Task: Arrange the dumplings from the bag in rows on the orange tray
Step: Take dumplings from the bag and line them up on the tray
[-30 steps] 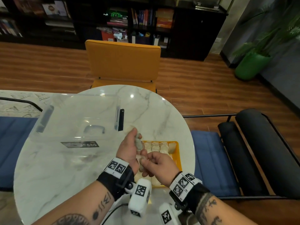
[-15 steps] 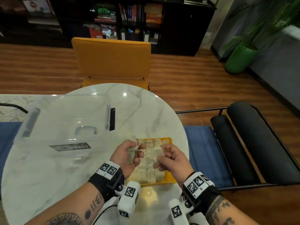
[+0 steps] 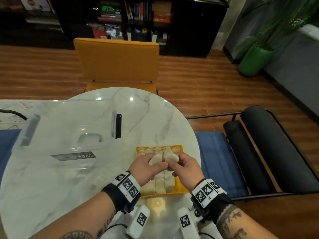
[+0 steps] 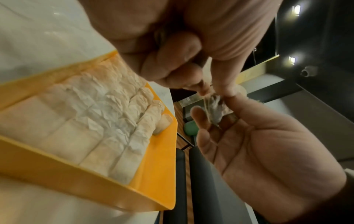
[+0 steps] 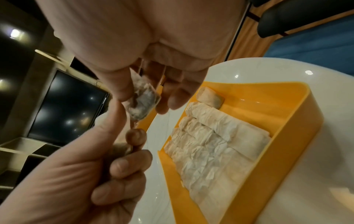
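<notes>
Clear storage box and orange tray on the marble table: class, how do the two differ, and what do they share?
The clear storage box is see-through; the orange tray is opaque. The box is the larger of the two, the tray the smaller. The tray holds rows of dumplings; no dumplings show in the box. Both rest on the marble table.

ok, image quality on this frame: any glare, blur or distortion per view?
Head view: dim warm room, ceiling-light glare spots on the marble table, wide-angle bending at the edges, hands fairly sharp. Left wrist view: orange tray and its dumplings motion-smeared, near fingers soft. Right wrist view: strong fisheye tilt, palm blurred, bright spots on a dark screen.
</notes>
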Demonstrator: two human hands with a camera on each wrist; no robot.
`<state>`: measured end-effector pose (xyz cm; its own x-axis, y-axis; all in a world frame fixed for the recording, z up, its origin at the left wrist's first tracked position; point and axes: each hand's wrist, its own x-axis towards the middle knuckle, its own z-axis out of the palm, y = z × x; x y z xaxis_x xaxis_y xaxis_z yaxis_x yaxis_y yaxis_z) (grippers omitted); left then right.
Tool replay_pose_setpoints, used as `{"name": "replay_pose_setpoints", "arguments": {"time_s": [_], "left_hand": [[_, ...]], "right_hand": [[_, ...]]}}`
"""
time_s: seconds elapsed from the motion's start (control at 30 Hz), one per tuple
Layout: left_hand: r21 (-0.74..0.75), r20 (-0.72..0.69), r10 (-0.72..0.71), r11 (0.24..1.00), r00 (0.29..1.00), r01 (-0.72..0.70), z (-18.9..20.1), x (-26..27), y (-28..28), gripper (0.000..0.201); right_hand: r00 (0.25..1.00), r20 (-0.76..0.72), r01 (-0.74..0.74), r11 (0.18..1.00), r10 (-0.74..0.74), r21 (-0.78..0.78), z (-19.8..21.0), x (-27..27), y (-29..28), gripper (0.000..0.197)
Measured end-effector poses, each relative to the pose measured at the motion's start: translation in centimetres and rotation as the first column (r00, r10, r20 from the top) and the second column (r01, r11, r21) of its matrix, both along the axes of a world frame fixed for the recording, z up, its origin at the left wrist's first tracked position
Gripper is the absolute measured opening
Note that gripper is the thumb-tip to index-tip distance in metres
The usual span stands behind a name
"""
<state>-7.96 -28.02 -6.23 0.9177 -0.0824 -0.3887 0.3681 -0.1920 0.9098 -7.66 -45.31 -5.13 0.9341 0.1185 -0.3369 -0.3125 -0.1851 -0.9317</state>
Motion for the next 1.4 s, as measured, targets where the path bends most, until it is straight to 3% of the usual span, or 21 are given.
{"name": "replay_pose_setpoints", "arguments": {"time_s": [0.1,0.23,0.3,0.4,0.43,0.57,0.73,0.8,1.2,1.4], "left_hand": [[0.106,0.062,-0.057,0.993,0.996,0.050,-0.6,0.1,0.0,0.008],[0.223,0.074,-0.102,0.971,0.992,0.083,-1.5,0.1,0.6,0.014],[0.312,0.059,-0.118,0.945,0.991,0.094,-2.0,-0.1,1.1,0.022],[0.465,0.056,-0.064,0.885,0.996,0.031,-2.2,-0.5,2.7,0.016],[0.513,0.054,-0.041,0.858,0.998,0.007,-2.4,-0.6,3.4,0.019],[0.591,-0.006,0.046,0.806,0.999,-0.033,-3.5,-1.3,5.3,0.046],[0.582,-0.077,0.088,0.813,0.993,-0.026,-4.7,-1.8,5.5,0.052],[0.579,-0.085,0.098,0.814,0.992,-0.031,-4.7,-1.9,5.5,0.052],[0.558,-0.103,0.112,0.829,0.988,-0.036,-5.0,-1.4,5.9,0.053],[0.516,-0.061,0.099,0.855,0.993,-0.054,-4.3,-1.1,5.9,0.042]], "right_hand": [[0.999,0.033,-0.036,0.999,0.036,-0.017,0.6,0.2,-0.3,0.008],[0.988,0.071,-0.122,0.975,0.137,-0.186,0.8,0.9,-0.7,0.005],[0.976,0.058,-0.177,0.923,0.209,-0.342,0.3,1.4,-1.1,0.009],[0.920,-0.046,-0.331,0.712,0.388,-0.619,0.1,1.8,-1.9,0.005],[0.888,-0.117,-0.403,0.633,0.444,-0.661,-0.1,1.9,-2.0,0.003],[0.708,-0.365,-0.639,0.326,0.605,-0.697,-1.5,1.8,-1.8,0.021],[0.605,-0.465,-0.657,0.075,0.647,-0.750,-3.7,2.0,-0.6,0.019],[0.588,-0.475,-0.637,0.012,0.655,-0.771,-4.3,2.0,-0.2,0.017],[0.617,-0.400,-0.452,-0.111,0.678,-0.885,-6.2,2.5,-0.3,0.018],[0.718,-0.221,-0.394,0.123,0.660,-0.911,-5.3,2.9,-0.9,0.028]]}}
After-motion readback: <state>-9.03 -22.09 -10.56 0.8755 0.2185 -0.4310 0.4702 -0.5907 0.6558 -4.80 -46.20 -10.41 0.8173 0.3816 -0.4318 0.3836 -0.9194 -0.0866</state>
